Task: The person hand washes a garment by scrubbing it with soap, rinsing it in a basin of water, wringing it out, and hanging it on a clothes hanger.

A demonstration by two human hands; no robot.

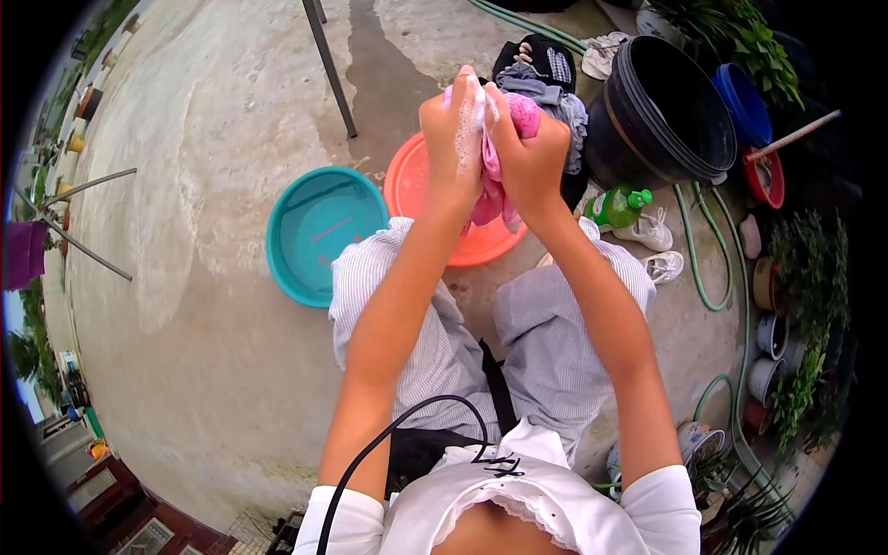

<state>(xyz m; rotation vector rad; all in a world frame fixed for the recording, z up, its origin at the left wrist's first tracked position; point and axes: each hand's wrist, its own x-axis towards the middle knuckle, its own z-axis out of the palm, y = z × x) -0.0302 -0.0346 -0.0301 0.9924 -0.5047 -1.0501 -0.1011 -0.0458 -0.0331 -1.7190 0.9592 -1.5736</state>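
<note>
We see a pink cloth (492, 203), an orange tub (405, 174), a blue-green tub (277, 242) on the left, and grey striped pants (555, 319).

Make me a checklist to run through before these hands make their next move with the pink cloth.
1. Grip on the pink cloth: ok, left hand and right hand both closed on it.
2. Cloth over the orange basin: ok, as far as this view shows.
3. Left hand free of white foam: not ok, some shows on it.
4. No cloth in the teal basin: ok, none seen there.
5. Contents of the orange basin: cannot tell, hands and cloth hide much of it.
6. Green bottle capped: ok, cap on; tightness unclear.
</note>
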